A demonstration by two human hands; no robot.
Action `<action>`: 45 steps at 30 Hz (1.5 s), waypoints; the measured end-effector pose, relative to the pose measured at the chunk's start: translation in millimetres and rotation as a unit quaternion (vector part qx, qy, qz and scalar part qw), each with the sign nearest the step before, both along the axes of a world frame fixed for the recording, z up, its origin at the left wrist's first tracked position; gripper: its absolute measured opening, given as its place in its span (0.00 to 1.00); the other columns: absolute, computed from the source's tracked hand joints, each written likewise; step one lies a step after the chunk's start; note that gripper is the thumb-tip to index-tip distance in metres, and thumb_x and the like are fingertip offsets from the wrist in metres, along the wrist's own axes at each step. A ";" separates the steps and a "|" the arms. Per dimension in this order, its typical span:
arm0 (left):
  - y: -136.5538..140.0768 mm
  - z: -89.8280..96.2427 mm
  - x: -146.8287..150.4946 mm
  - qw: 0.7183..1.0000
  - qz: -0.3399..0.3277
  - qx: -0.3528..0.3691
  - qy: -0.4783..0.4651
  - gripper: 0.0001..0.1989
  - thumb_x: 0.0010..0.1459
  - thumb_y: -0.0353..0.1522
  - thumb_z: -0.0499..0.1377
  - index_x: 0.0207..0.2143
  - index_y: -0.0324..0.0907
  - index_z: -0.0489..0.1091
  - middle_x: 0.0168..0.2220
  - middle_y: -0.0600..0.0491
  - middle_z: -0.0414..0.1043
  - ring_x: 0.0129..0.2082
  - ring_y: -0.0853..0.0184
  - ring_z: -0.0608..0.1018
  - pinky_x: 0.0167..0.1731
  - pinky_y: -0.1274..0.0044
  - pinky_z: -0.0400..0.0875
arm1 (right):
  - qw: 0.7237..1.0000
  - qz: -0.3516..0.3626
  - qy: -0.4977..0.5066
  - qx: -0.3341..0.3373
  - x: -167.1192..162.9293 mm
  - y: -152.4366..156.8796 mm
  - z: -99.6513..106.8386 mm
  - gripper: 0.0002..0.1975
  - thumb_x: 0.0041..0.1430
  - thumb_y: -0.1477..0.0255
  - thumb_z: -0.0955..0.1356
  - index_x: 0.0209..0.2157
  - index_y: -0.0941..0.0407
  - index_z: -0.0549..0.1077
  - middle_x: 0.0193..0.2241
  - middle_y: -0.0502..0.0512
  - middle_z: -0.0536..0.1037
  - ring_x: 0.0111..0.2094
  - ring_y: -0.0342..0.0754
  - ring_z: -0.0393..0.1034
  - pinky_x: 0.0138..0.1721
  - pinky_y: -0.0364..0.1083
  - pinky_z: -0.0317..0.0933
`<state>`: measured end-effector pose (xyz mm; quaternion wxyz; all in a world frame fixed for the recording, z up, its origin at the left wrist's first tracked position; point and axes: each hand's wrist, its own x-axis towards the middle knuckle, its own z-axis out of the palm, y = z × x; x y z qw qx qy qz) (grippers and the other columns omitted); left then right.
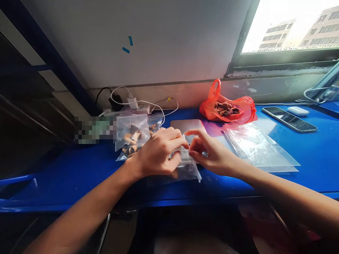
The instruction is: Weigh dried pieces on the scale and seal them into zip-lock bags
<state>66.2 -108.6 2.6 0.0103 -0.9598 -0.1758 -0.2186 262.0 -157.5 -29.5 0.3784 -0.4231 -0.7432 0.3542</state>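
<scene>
Between my hands is a clear plastic bag [189,168] with a brownish piece showing low inside it. My left hand [161,151] is closed on the bag's upper part, its fingers bent and hiding much of the plastic. At the bag's right edge, my right hand [209,150] has its thumb and curled fingers pinched, while its index finger arches above; something shiny shows by those fingers. Just behind the hands lies a flat, pale metallic plate-like thing [186,125]. Left of my left hand, filled clear bags [132,135] hold brown dried slices.
A red plastic bag [203,107] with dark dried pieces stands open by the wall. Flat clear bags [265,148] lie stacked at right, before a phone [290,119] and a white earbud case [298,111]. White cables and a charger [132,103] sit at back left on the blue table [87,173].
</scene>
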 end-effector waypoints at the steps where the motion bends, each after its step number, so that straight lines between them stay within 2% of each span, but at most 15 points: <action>1: -1.0 -0.2 0.6 1.000 0.004 0.000 0.001 0.09 0.55 0.26 0.56 0.38 0.40 0.72 0.34 0.51 0.70 0.36 0.63 0.72 0.39 0.69 0.65 | 1.000 0.001 0.011 -0.008 0.6 0.4 -1.3 0.20 0.56 0.77 0.63 0.51 0.56 0.56 0.26 0.45 0.67 0.26 0.40 0.62 0.28 0.42 0.58; 3: -0.9 -1.9 1.2 1.000 0.006 0.007 -0.012 0.07 0.58 0.30 0.59 0.40 0.41 0.71 0.39 0.50 0.70 0.39 0.62 0.72 0.42 0.69 0.67 | 0.998 0.013 0.052 -0.038 2.6 1.6 -3.1 0.20 0.57 0.76 0.64 0.50 0.54 0.55 0.27 0.44 0.67 0.26 0.39 0.61 0.28 0.41 0.56; 6: 2.3 -6.0 1.2 0.999 -0.020 0.030 -0.036 0.08 0.58 0.30 0.61 0.42 0.43 0.71 0.46 0.48 0.67 0.46 0.61 0.70 0.47 0.68 0.68 | 0.982 0.052 0.145 -0.106 6.1 3.7 -2.4 0.17 0.58 0.72 0.67 0.44 0.52 0.54 0.28 0.44 0.69 0.27 0.39 0.63 0.28 0.41 0.57; 9: 5.0 -8.0 1.3 0.996 -0.045 0.048 -0.063 0.04 0.59 0.30 0.61 0.38 0.43 0.70 0.46 0.48 0.67 0.46 0.62 0.71 0.47 0.69 0.68 | 0.961 0.079 0.218 -0.150 7.6 5.2 1.6 0.18 0.57 0.70 0.70 0.36 0.52 0.53 0.27 0.44 0.70 0.27 0.38 0.64 0.28 0.39 0.57; 13: 5.0 -6.3 1.5 0.993 -0.050 0.058 -0.087 0.02 0.61 0.31 0.60 0.35 0.41 0.70 0.44 0.48 0.68 0.43 0.63 0.71 0.46 0.70 0.69 | 0.949 0.077 0.248 -0.182 6.9 5.9 6.1 0.19 0.55 0.70 0.71 0.32 0.54 0.54 0.26 0.43 0.70 0.25 0.37 0.63 0.26 0.38 0.54; 16: 3.7 -4.7 1.1 0.994 -0.047 0.073 -0.067 0.02 0.62 0.30 0.59 0.35 0.41 0.72 0.46 0.48 0.67 0.45 0.63 0.69 0.48 0.69 0.68 | 0.951 0.074 0.230 -0.194 5.2 4.8 6.7 0.18 0.54 0.70 0.72 0.31 0.55 0.56 0.26 0.44 0.69 0.26 0.37 0.63 0.27 0.39 0.55; 18: 2.7 -5.1 1.3 0.994 -0.041 0.089 -0.051 0.03 0.62 0.30 0.59 0.35 0.43 0.73 0.46 0.48 0.67 0.46 0.62 0.68 0.48 0.69 0.68 | 0.961 0.067 0.199 -0.182 3.7 3.6 6.1 0.17 0.53 0.70 0.71 0.30 0.55 0.56 0.26 0.44 0.67 0.25 0.37 0.60 0.26 0.39 0.53; 22: -0.1 -9.7 4.6 0.994 -0.037 0.103 -0.009 0.05 0.63 0.30 0.57 0.37 0.44 0.74 0.45 0.48 0.68 0.46 0.60 0.67 0.47 0.68 0.68 | 0.990 0.029 0.089 -0.104 3.0 3.1 4.6 0.13 0.51 0.73 0.68 0.26 0.55 0.56 0.23 0.43 0.58 0.24 0.37 0.50 0.23 0.40 0.47; 25: -3.3 -12.5 7.5 0.995 -0.043 0.090 0.015 0.06 0.64 0.29 0.56 0.36 0.43 0.73 0.47 0.47 0.68 0.47 0.60 0.66 0.49 0.68 0.67 | 0.996 -0.001 0.035 -0.082 7.9 6.5 4.7 0.13 0.49 0.74 0.67 0.24 0.55 0.54 0.21 0.43 0.54 0.24 0.37 0.48 0.22 0.41 0.43; 28: -5.4 -11.5 7.6 0.996 -0.070 0.060 0.016 0.08 0.64 0.28 0.54 0.34 0.43 0.72 0.43 0.50 0.73 0.49 0.60 0.66 0.50 0.69 0.64 | 0.997 -0.041 0.016 -0.059 14.9 10.1 6.5 0.09 0.49 0.76 0.66 0.24 0.55 0.57 0.21 0.43 0.57 0.23 0.38 0.50 0.22 0.41 0.44; 31: -3.4 -8.4 4.4 0.998 -0.057 0.028 0.008 0.08 0.65 0.28 0.54 0.33 0.43 0.70 0.38 0.52 0.74 0.49 0.61 0.67 0.49 0.69 0.61 | 0.999 -0.018 -0.016 -0.038 17.5 7.3 11.2 0.02 0.53 0.75 0.65 0.30 0.57 0.66 0.25 0.47 0.66 0.26 0.39 0.57 0.26 0.41 0.52; 34: 1.4 -5.5 0.3 1.000 -0.006 0.011 0.001 0.05 0.64 0.28 0.55 0.34 0.43 0.70 0.37 0.52 0.73 0.48 0.62 0.68 0.49 0.69 0.59 | 0.997 0.009 -0.066 -0.033 14.9 -2.6 18.0 0.07 0.61 0.69 0.64 0.36 0.56 0.71 0.31 0.51 0.73 0.30 0.42 0.64 0.30 0.42 0.58; 37: 5.8 -4.4 -1.9 1.000 0.016 0.002 0.008 0.04 0.64 0.28 0.56 0.35 0.43 0.69 0.37 0.53 0.73 0.48 0.62 0.69 0.48 0.68 0.57 | 0.993 0.009 -0.119 -0.010 11.5 -11.9 22.7 0.12 0.62 0.61 0.65 0.38 0.56 0.72 0.34 0.52 0.75 0.32 0.43 0.66 0.31 0.42 0.59; 41: 11.8 -4.6 -3.6 1.000 0.023 0.007 0.010 0.03 0.64 0.29 0.56 0.36 0.42 0.69 0.38 0.53 0.74 0.49 0.61 0.70 0.50 0.66 0.56 | 0.988 -0.006 -0.152 0.035 9.1 -11.9 21.9 0.15 0.62 0.58 0.65 0.34 0.57 0.71 0.31 0.52 0.74 0.31 0.43 0.65 0.32 0.43 0.58; 45: 18.8 -2.9 -7.3 0.997 0.060 0.030 0.044 0.04 0.61 0.28 0.57 0.38 0.43 0.70 0.41 0.52 0.76 0.52 0.57 0.69 0.54 0.60 0.54 | 0.987 -0.002 -0.148 0.066 10.5 -9.7 23.3 0.18 0.61 0.57 0.66 0.27 0.57 0.71 0.28 0.53 0.72 0.28 0.42 0.64 0.29 0.43 0.59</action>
